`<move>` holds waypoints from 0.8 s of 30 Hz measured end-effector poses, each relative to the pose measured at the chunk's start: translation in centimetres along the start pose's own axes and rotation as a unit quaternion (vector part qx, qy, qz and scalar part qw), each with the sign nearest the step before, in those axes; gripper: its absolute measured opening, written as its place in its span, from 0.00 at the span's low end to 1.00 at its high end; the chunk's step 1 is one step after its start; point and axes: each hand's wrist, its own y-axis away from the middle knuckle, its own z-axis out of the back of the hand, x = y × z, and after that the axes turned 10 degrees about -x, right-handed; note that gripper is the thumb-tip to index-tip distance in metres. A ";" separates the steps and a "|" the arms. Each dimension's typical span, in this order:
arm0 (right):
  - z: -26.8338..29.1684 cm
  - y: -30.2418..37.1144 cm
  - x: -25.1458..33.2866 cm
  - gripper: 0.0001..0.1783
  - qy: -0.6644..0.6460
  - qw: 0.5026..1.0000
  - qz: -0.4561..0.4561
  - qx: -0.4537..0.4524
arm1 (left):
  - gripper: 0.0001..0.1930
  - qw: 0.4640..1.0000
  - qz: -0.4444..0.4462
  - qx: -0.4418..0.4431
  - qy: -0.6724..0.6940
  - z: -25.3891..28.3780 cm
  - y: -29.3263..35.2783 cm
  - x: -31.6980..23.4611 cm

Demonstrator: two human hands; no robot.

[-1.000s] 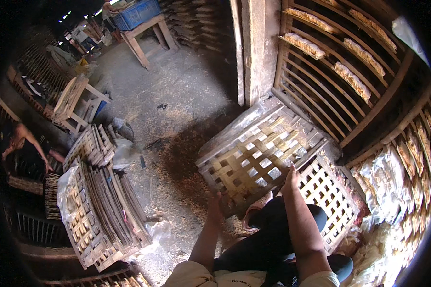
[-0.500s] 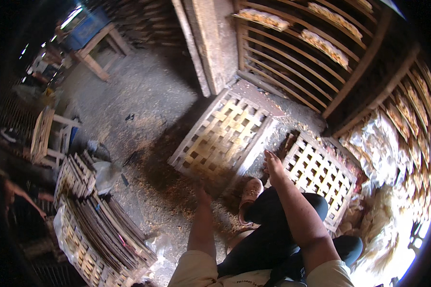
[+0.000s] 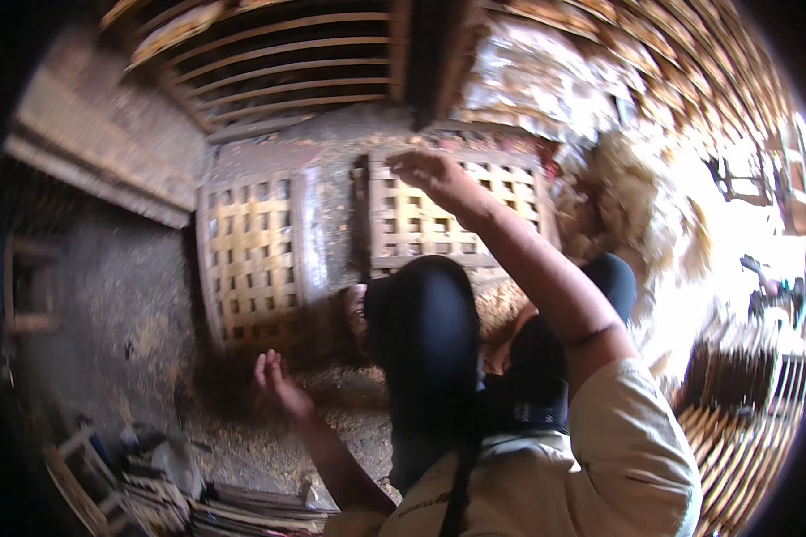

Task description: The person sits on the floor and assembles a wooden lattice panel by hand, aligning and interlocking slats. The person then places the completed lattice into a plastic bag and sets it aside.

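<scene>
My right hand [image 3: 430, 172] reaches over the far edge of a wood-framed woven lattice tray [image 3: 461, 158] on the floor in front of me. Its fingers stretch to the left with nothing visible in them; whether they touch the tray's frame I cannot tell. Lower down on the left, my left hand [image 3: 282, 387] hangs with fingers spread and holds nothing. Nearest to that hand is a second woven lattice tray [image 3: 249, 242], which lies left of the first, beyond the fingertips. My knees partly cover the right tray's near side.
Slatted wooden racks [image 3: 287, 67] stand at the back, and loaded racks curve round the right. A crumpled plastic sheet [image 3: 533, 80] and a pale heap [image 3: 640, 192] lie right of the trays. Stacked trays [image 3: 260, 510] sit at lower left. Crumbs litter the floor [image 3: 152, 313].
My view has swung to the right. The right hand has come over the right tray, and the left hand now lies apart from the left tray. Both trays stay on the floor.
</scene>
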 end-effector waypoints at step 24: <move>42.9 37.4 -27.7 0.15 0.570 0.586 -0.405 -0.410 | 0.11 0.508 0.164 0.801 0.270 -29.7 45.3 -21.1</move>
